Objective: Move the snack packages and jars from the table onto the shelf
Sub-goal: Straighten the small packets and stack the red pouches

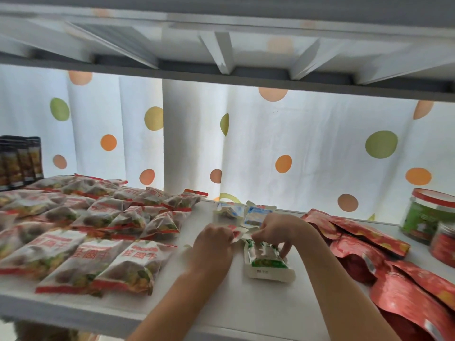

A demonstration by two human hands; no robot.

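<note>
White shelf (246, 303), dotted curtain (307, 143) behind. Left hand (213, 244) pinches white-red packet (237, 234); right hand (283, 230) pinches green packet (267, 257).

Red pouches (403, 289) run off right edge; package print blurred.

Both bare forearms are stretched forward from the bottom edge of the view, over the front edge of the shelf (246, 316) and toward its middle. The left hand (214, 244) is seen from the back, knuckles up, fingers curled downward and pinching a small white packet (237, 233). The right hand (280, 230) is held just beside it, wrist bent, fingers curled; its fingertips (285, 251) are pressed on the far end of a green packet (267, 260). The two hands are close together but not touching. The image is somewhat blurred, so single fingers are hard to tell apart.
</note>
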